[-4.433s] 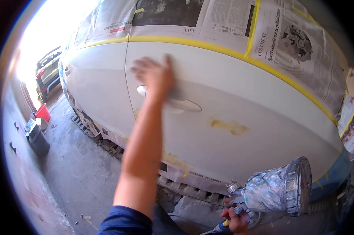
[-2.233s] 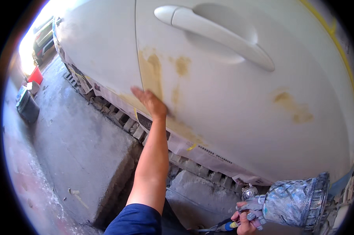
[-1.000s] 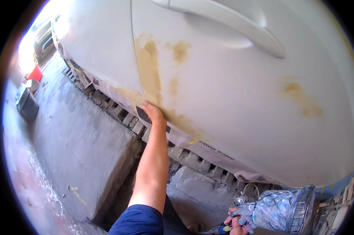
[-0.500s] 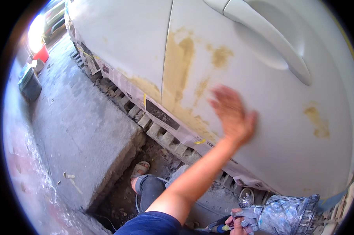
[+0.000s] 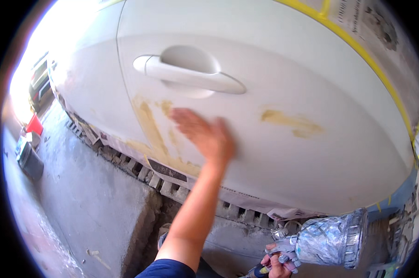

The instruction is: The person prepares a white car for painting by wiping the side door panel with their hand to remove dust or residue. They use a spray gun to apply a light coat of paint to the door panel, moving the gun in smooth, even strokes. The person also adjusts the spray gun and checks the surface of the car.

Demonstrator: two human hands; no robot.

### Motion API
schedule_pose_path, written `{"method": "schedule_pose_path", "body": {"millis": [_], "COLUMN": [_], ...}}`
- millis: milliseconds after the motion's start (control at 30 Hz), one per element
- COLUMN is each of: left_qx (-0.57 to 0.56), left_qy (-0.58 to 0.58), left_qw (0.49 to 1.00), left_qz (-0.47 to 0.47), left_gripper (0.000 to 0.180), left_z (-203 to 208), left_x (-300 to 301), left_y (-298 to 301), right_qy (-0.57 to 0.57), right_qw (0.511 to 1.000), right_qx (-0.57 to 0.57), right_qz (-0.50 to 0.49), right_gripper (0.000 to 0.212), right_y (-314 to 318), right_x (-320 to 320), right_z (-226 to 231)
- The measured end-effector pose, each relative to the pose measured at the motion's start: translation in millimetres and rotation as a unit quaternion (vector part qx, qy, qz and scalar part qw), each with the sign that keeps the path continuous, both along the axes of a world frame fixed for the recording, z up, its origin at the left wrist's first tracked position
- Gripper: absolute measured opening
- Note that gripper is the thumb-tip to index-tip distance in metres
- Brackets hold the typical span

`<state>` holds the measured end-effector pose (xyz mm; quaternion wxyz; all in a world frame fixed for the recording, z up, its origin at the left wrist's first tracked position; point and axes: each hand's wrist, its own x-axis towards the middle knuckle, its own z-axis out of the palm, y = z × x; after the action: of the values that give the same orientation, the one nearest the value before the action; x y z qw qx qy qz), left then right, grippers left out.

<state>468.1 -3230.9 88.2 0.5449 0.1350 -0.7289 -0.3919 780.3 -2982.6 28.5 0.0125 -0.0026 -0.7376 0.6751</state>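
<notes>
We note white door [image 5: 274, 92], tan-blotched at seven o'clock from handle [image 5: 195, 79]; left hand [image 5: 207, 136] splayed, right hand [image 5: 277, 266] grasping paint-crusted spray gun [image 5: 323, 241].

The door [image 5: 283, 162] lies before the left hand [image 5: 207, 139], its handle [image 5: 195, 78] above that hand. The spray gun [image 5: 316, 241] is in the right hand [image 5: 277, 266]. Bucket [image 5: 34, 124] and bin [image 5: 31, 162] stand left of both hands, on the floor [image 5: 93, 185].

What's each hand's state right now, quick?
Left hand: open, nothing visible in it, palm toward the white car door; contact can't be told.
Right hand: closed, holding the grey spray gun with its paint-smeared cylindrical cup.
</notes>
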Motion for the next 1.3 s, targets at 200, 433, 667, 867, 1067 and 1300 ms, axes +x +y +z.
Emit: {"method": "schedule_pose_path", "body": {"millis": [200,433,667,867,1067,1300], "left_qx": [-0.472,-0.424,-0.315,-0.537,-0.46,-0.29], "left_qy": [0.011,-0.046,-0.013,0.062,0.041,-0.104], "left_qw": [0.876,0.901,0.948,0.831,0.865,0.949], "left_qz": [-0.095,-0.076,0.045,-0.128,-0.195,0.07], "left_gripper": [0.089,0.096,0.088,0.08,0.083,0.078], "left_z": [8.0,93.9,134.0,118.4,150.5,188.3], "left_x": [44.6,2.8,-13.2,20.6,-5.6,-40.2], "left_y": [165.0,39.7,84.6,261.6,191.3,-87.6], "right_qy": [-0.041,-0.041,-0.004,0.13,0.202,0.289], "right_qw": [0.998,0.994,0.998,0.938,0.887,0.853], "right_qx": [-0.024,-0.077,0.066,0.321,0.415,0.436], "right_qz": [-0.035,-0.059,-0.016,-0.006,-0.019,-0.002], "right_gripper": [0.039,0.037,0.044,0.053,0.047,0.033], "right_y": [14.5,37.8,58.3,56.0,77.6,65.4], "right_x": [8.0,13.3,21.9,21.8,24.2,28.6], "right_z": [-7.1,-52.5,-109.3,-120.6,-120.8,-139.4]}}
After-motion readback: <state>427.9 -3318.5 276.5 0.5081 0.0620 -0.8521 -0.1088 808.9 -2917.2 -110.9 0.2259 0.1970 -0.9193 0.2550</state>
